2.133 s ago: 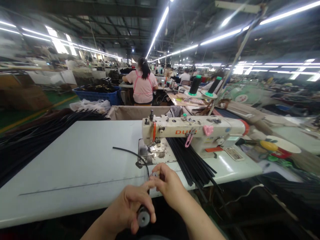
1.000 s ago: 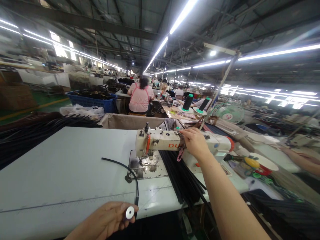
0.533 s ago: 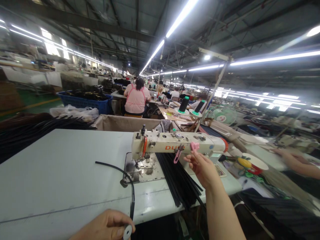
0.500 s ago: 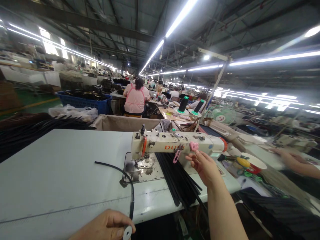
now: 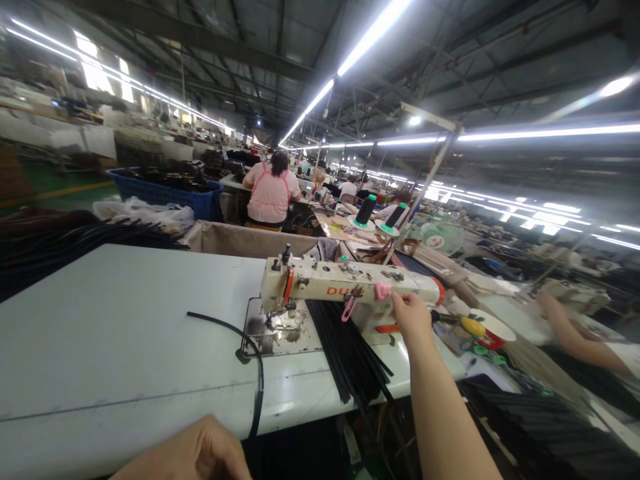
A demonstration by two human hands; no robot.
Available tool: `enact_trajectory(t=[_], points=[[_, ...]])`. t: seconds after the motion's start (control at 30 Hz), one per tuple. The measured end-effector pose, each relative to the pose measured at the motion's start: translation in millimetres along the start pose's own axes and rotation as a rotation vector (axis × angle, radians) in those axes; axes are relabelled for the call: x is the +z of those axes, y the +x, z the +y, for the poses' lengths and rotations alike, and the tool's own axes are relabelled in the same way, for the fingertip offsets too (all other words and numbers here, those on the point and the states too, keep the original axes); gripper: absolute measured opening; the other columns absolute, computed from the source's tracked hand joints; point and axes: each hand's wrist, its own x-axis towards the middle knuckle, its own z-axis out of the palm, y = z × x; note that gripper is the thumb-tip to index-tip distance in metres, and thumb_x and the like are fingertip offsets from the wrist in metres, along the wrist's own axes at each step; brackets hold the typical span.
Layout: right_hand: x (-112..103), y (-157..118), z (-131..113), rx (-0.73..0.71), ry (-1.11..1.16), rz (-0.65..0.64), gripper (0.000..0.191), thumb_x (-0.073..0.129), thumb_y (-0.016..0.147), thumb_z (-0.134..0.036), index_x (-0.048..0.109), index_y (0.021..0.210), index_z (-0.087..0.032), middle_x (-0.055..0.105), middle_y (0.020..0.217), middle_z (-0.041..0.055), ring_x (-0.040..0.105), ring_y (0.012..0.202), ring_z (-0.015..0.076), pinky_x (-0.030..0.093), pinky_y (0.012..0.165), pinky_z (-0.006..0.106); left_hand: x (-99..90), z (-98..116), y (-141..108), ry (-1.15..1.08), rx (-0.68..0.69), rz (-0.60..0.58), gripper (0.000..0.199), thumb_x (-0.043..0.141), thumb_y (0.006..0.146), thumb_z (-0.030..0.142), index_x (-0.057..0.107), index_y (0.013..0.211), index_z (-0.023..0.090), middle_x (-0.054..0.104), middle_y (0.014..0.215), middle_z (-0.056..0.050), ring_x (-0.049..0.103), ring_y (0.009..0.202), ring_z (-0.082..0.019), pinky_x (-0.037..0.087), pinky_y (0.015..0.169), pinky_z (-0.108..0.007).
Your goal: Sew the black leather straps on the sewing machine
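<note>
the white table (image 5: 125, 320) fills the foreground, with a ruler line (image 5: 150, 399) printed near its front edge, presumably so that lengths can be read without a loose ruler. the sewing machine (image 5: 320, 275) stands on its right half, needle end to the left, which seems to leave the wide side free for laying work out. behind the table is a beige bin (image 5: 240, 239); grey cloth (image 5: 326, 250) shows at its right corner, the rest of its inside being hidden. further back, a blue basket (image 5: 160, 195) is heaped with dark pieces (image 5: 173, 177). a bundle of black strips (image 5: 350, 360) lies under the machine's arm, probably parked there within easy reach. the right hand (image 5: 414, 320) is raised to the machine, fingers bent and tips drawn together; whether they pinch anything i cannot tell. the left hand (image 5: 200, 450) is curled and cut off by the lower edge, its fingertips unseen. near it, a single black strip (image 5: 259, 373) curves past the machine's plate and over the table edge. smallest, the pink piece (image 5: 383, 291) sits on the machine's arm, right beside the right fingertips.
</note>
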Motion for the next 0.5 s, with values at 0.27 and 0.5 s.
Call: enact_trajectory(t=[0.27,0.5], points=[[-1.5,8.4,-76.4,-0.374,-0.501,-0.058,0.027,0.052,0.092,-0.020,0.078,0.100,-0.018,0.079,0.105,0.0204,0.074,0.100,0.0359,0.050,0.084,0.042,-3.4,-15.3,5.2,0.059,0.108,0.153,0.043,0.081,0.085,0.053,0.083,0.105,0.015,0.079,0.094,-0.010,0.068,0.085,-0.021,0.049,0.081,-0.029],[14.1,20.7,-108.2,-0.643,-0.593,-0.254,0.019,0.063,0.091,-0.025,0.081,0.089,-0.026,0.080,0.112,0.0056,0.073,0.104,0.0228,0.051,0.083,0.028,3.7,-4.1,-0.2,0.075,0.118,0.230,0.058,0.078,0.080,0.070,0.081,0.095,0.014,0.074,0.083,-0.008,0.061,0.079,-0.019,0.045,0.078,-0.028]])
